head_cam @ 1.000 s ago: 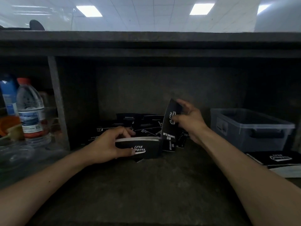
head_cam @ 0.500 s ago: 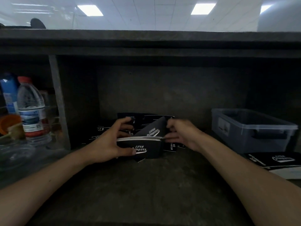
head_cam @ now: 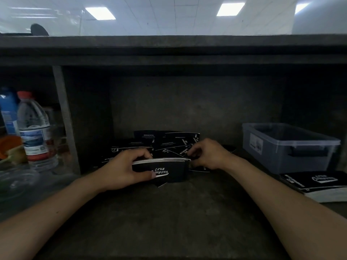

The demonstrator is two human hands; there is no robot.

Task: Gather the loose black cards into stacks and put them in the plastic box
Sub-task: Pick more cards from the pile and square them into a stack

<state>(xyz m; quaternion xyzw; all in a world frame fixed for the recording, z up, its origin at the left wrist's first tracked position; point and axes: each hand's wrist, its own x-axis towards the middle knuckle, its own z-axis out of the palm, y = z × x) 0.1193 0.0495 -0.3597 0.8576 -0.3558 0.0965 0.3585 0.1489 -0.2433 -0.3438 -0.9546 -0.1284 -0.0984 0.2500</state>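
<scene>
My left hand grips a stack of black cards standing on edge on the dark shelf, thumb across its printed front. At the stack's right end my right hand has its curled fingers against the card edges. Behind both hands lies a heap of loose black cards with white print. The grey plastic box stands open at the right, apart from both hands. Its inside is dim.
A finished stack of black cards lies in front of the box at the right. Left of a vertical shelf divider stand a water bottle, a blue bottle and an orange thing. A shelf board hangs overhead.
My right hand carried a single card down from upright and laid it onto the stack in my left hand. It now sits at the stack's right end. The left hand stayed put.
</scene>
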